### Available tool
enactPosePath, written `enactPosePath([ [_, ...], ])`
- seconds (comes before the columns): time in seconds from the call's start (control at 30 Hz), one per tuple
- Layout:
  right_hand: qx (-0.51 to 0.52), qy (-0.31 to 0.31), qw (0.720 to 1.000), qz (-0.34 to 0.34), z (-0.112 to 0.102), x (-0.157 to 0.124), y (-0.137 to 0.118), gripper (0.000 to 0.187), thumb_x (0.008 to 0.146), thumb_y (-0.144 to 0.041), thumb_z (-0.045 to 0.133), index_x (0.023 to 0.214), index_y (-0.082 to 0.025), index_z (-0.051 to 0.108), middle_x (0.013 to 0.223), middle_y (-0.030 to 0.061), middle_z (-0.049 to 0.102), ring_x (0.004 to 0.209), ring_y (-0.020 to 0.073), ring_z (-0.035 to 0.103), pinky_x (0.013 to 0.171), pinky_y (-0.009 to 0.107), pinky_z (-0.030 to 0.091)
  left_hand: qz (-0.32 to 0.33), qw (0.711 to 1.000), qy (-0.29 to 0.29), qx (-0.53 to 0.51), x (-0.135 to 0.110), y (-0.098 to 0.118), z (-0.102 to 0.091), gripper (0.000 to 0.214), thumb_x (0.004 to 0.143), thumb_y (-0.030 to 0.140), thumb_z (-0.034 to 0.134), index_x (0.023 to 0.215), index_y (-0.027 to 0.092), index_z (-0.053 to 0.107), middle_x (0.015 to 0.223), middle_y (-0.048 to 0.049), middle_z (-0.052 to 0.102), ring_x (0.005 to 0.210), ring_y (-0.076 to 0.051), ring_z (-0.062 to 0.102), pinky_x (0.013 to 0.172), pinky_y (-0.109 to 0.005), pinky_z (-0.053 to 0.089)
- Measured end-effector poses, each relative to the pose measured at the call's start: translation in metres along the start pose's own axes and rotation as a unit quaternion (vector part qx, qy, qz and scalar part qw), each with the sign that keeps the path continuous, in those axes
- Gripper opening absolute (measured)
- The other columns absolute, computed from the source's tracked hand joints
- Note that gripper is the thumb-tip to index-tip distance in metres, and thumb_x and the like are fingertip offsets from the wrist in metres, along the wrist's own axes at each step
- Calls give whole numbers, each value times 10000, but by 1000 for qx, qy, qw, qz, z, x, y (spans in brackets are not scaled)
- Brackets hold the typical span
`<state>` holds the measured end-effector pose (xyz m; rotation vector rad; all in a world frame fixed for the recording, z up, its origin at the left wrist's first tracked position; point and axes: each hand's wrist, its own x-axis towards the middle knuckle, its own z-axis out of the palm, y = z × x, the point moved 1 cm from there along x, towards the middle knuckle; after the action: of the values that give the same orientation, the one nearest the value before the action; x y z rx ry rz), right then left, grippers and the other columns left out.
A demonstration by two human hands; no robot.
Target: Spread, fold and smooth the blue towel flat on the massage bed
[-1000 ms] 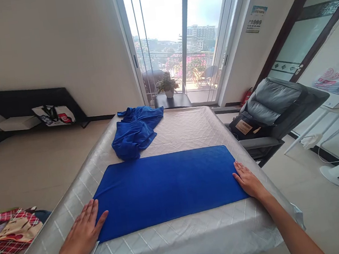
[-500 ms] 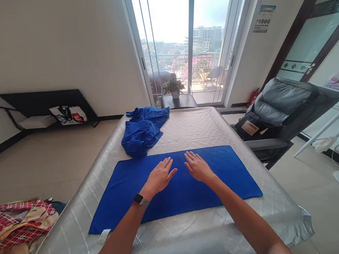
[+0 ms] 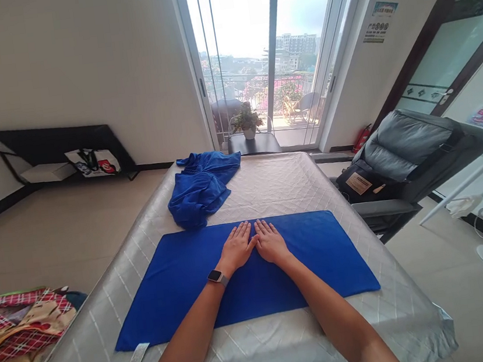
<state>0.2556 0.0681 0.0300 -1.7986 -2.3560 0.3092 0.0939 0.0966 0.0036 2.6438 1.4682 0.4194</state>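
A blue towel (image 3: 325, 259) lies spread flat across the table, with a white label at its near left corner. My left hand (image 3: 236, 247), a watch on its wrist, rests palm down on the towel's middle, fingers straight. Beside it my right hand (image 3: 270, 242) also lies flat on the cloth, and the thumbs meet or nearly touch. Neither hand holds anything. Beyond the towel's far left edge sits a second, crumpled blue cloth (image 3: 201, 189).
A silvery quilted cover (image 3: 277, 182) drapes the table. To the right stands a grey armchair (image 3: 413, 148) with a black bag on it. Red plaid fabric (image 3: 25, 325) is at the lower left. A potted plant (image 3: 247, 122) stands behind the table's far end.
Both hands have moved inward over the towel, so the gap between them has closed. The view has shifted slightly. The towel and the crumpled cloth look the same.
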Motion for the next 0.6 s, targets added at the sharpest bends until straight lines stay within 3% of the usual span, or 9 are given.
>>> enactPosePath([
  [0.17,-16,-8,997,68,-11,-6,38,688,1084,-466,207,1645,-71,258,1702,118,208,1587,226,148,1285,432,108,-55,998,-7,13,-13,-39,-14,742,1072,589,162,1573,107,421,1622,-166,396,1531,-287,336,1263,-503,251],
  [0.37,-62,-13,986,154,-33,-37,129,695,1075,-478,195,1651,-94,254,1707,102,195,1585,216,154,1284,425,111,-102,993,-43,33,-56,-109,-38,701,1066,555,195,1596,136,381,1646,-148,358,1545,-265,308,1257,-508,240],
  [0.5,-80,-7,972,223,-47,-62,187,724,1069,-474,194,1647,-39,224,1706,122,195,1582,241,169,1283,432,129,-153,986,-43,57,-83,-159,-54,705,1053,487,219,1584,46,362,1633,-202,365,1545,-290,300,1247,-520,242],
  [0.6,-81,2,962,261,-50,-72,206,735,1068,-477,184,1645,-22,214,1707,120,194,1579,254,182,1281,437,148,-199,977,-33,71,-94,-185,-58,729,1042,468,212,1578,-12,334,1637,-224,345,1544,-307,293,1251,-515,220],
])
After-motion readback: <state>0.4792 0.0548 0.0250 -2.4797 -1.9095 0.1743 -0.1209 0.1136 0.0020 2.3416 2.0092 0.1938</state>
